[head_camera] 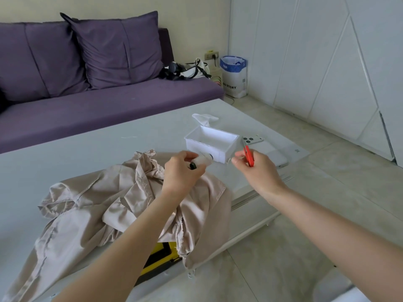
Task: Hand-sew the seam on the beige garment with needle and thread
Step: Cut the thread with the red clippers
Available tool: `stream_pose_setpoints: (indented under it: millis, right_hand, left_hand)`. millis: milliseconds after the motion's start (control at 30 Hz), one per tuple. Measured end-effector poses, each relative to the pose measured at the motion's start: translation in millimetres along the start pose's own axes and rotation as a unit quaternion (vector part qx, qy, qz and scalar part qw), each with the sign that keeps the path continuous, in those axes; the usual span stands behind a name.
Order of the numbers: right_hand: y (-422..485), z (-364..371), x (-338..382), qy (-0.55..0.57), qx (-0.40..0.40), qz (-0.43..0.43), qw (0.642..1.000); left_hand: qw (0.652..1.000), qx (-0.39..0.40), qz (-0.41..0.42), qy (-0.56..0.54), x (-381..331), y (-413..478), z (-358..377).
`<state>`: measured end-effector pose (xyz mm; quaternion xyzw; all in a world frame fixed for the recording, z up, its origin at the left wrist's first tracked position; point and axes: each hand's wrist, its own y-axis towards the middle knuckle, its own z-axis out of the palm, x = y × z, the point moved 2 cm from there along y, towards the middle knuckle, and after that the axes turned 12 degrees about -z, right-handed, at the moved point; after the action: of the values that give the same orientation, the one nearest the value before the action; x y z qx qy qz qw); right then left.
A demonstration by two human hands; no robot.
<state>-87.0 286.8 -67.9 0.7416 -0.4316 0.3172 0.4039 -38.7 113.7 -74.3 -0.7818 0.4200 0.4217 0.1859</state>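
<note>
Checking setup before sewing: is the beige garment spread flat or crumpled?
Crumpled: the beige garment lies in bunched folds on the table, part hanging over its near edge.

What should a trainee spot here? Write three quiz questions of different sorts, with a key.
1. True or false: the beige garment lies crumpled outside the white box.
2. The snips in the right hand are: A blue, B red, C green.
3. Fill in: the left hand holds a white thread ____.
Key: 1 true; 2 B; 3 spool.
</note>
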Motion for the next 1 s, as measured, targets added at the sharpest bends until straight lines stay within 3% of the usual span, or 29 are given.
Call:
stream_pose_setpoints:
  millis: [233,367,467,633,767,900,1000]
  right_hand:
    - [23.8,12.2,5.6,0.123,0.1,0.123,0.98]
    - [44.9,18.1,5.9,0.199,0.082,0.143,0.966]
    - [71.7,17.7,4.4,0.166,0.03,0.107,0.98]
    - [126.7,11.1,3.3,0.105,-0.073,0.031,0.991]
    - [162.3,11.3,-3.0,0.067,-0.104,-0.011,0.992]
    - [179.3,20.8,-12.4,0.045,-0.101,-0.03,0.993]
    - [179.0,34.0,-24.5,0.012,-0.039,-0.023,0.999]
  left_hand:
    - [0.997,0.069,0.037,-0.016,-21.8,11.4,11.8]
    - [0.994,0.084,0.064,-0.037,-35.7,25.8,16.6]
    - [0.992,0.077,0.088,-0.046,-43.3,44.7,19.0]
    - [0.988,0.058,0.109,0.097,-36.4,83.6,28.8]
    - [0.953,0.081,0.104,0.274,-23.3,108.3,46.5]
    - [0.924,0.08,0.116,0.356,-12.4,118.3,60.0]
    - [0.922,0.051,0.147,0.355,-9.5,116.8,62.7]
